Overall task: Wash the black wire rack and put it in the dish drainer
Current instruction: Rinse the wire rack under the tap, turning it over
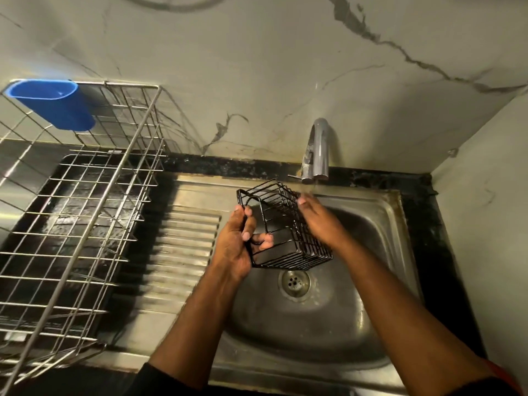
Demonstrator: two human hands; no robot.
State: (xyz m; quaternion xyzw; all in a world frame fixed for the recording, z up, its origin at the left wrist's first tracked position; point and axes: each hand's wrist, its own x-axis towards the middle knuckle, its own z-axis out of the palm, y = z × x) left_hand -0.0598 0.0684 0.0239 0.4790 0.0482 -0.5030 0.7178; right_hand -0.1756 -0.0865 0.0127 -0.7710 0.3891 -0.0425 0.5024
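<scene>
Black wire rack [285, 227] is held tilted over the sink [371, 207], just below the tap [315, 151]: left hand [237, 241] grips its frame, right hand [317, 218] rubs its far side, fingers blurred. Washing looks underway; the dish drainer [74, 201] at left awaits it

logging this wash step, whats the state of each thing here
black wire rack: held over the sink, tilted
left hand: gripping the rack's edge
right hand: on the rack's far side, blurred
chrome tap: running
steel sink: wet
silver wire dish drainer: blue plastic cup hung on it
</scene>
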